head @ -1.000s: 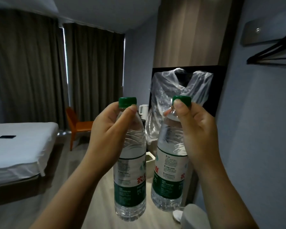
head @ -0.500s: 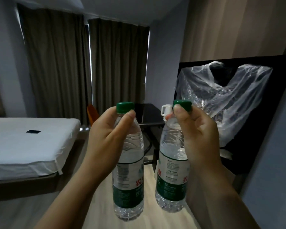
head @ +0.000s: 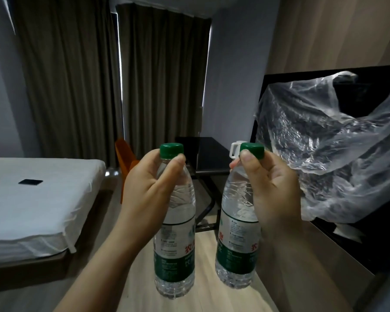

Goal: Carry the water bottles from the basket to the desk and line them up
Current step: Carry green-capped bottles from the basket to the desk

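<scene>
I hold two clear water bottles with green caps and green-and-white labels upright in front of me. My left hand (head: 149,190) grips the neck of the left bottle (head: 175,251). My right hand (head: 270,190) grips the neck of the right bottle (head: 236,248), thumb on its cap. Both bottles hang in the air above the wooden floor. The dark desk (head: 209,154) stands farther ahead against the wall, between the two bottle caps. No basket is in view.
A white-sheeted bed (head: 32,199) with a dark flat object (head: 30,182) on it fills the left. An orange chair (head: 124,158) stands by the desk. A black panel draped with clear plastic (head: 324,154) lines the right wall. Closed curtains (head: 158,82) hang behind.
The view has moved forward and swung left: the desk and curtains have come closer and the plastic-covered panel has slid to the right. Both bottles stay gripped in the same way.
</scene>
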